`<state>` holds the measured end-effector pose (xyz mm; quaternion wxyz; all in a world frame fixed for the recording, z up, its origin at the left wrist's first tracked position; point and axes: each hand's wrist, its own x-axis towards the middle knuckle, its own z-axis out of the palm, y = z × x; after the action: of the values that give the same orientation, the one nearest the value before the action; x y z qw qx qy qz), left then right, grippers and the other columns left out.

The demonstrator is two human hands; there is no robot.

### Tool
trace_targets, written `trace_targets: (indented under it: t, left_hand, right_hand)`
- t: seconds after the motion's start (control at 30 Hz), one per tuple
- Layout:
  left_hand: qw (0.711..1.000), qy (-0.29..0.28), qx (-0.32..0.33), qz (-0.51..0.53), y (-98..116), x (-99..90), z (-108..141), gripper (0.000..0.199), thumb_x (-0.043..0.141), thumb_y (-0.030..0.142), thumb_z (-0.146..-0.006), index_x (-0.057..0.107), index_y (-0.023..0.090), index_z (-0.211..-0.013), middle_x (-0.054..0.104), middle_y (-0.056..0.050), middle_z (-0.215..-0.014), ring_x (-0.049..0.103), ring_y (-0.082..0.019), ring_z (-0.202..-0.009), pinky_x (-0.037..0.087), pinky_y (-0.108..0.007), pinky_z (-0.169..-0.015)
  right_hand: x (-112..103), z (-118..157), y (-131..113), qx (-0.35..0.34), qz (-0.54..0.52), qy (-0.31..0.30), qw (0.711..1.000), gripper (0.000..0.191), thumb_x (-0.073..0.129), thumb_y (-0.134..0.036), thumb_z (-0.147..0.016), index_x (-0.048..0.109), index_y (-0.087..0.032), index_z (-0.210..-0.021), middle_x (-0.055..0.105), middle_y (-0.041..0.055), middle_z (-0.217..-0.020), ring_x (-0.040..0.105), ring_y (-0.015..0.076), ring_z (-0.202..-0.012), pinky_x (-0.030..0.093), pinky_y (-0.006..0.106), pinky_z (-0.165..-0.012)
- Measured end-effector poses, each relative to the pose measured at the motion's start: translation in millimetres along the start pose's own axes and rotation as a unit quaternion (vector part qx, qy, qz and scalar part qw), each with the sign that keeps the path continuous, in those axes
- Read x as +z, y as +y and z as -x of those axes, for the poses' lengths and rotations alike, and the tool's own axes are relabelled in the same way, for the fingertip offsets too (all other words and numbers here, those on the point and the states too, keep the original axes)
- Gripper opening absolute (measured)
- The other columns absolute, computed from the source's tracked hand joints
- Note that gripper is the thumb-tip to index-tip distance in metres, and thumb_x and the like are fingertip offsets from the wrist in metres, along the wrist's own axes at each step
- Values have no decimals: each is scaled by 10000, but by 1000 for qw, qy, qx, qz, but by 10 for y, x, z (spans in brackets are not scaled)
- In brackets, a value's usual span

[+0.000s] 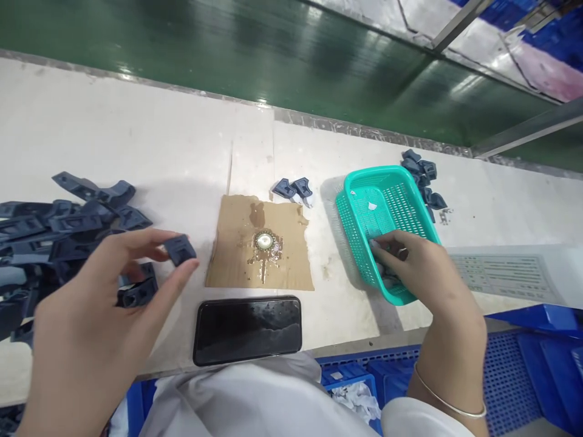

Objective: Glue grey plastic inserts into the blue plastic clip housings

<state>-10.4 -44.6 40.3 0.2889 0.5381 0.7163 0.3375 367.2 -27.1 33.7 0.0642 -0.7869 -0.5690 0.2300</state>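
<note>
My left hand (104, 303) pinches a small dark blue plastic part (180, 249) between thumb and forefinger, beside a heap of similar parts (73, 221) at the left. Inside the green basket (392, 172), the closed fingers of my right hand (419, 267) reach low along the near end; what they grip is too small to make out. A wet brown cardboard piece (232, 261) lies in the middle with a round metal piece (265, 241) on it. Two dark parts (285, 189) rest just beyond the cardboard.
A black phone (248, 331) lies at the table's near edge. More dark parts (423, 170) sit behind the basket. A printed sheet (505, 273) is at the right, with blue crates (546, 364) below. A green surface (228, 54) runs along the far side.
</note>
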Motion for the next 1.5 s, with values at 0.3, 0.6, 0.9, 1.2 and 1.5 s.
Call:
trace_targets:
  t: [0.3,0.6,0.9,1.2,1.5]
  left_hand:
    - [952,-173,-111,226,110,257,93,275,774,424,-856,756,280,-1089,756,-16,-949,649,-155,-759,553,-241,-689]
    - [918,-253,-102,287,-95,340,43,379,780,435,-877,759,296,-1230,660,10,-726,644,-143,-724,573,-228,-700]
    - [909,-201,-72,359,-109,460,30,139,779,259,-885,706,225,-998,802,-39,-998,761,-175,-937,655,-262,-838]
    - [918,-192,-26,346,-134,509,77,124,710,210,-940,723,226,-1062,823,-58,-1104,783,-187,-1036,655,-286,-941]
    - [936,-162,-15,313,-142,505,86,143,750,226,-906,773,241,-1046,824,-46,-1075,784,-205,-1028,658,-299,-933]
  right_hand:
    - [47,72,-412,-132,-405,55,903,208,788,-358,-879,779,-324,-1084,691,-12,-772,685,180,-774,594,356,-775]
    - [185,24,-1160,-116,-540,-200,809,132,731,-305,-905,836,-283,-982,614,-10,-703,550,103,-631,492,231,-583]
    - [573,-77,-1290,-134,-546,-266,783,243,719,-384,-938,786,-192,-1072,683,-5,-699,612,105,-614,539,245,-602]
    - [670,-61,-1265,-129,-531,-199,813,191,704,-384,-964,582,-255,-1036,808,0,-865,781,159,-833,633,301,-809]
    - [733,-52,-1206,-239,-376,-22,895,43,724,-249,-934,690,-238,-912,728,23,-961,680,178,-910,558,331,-831]
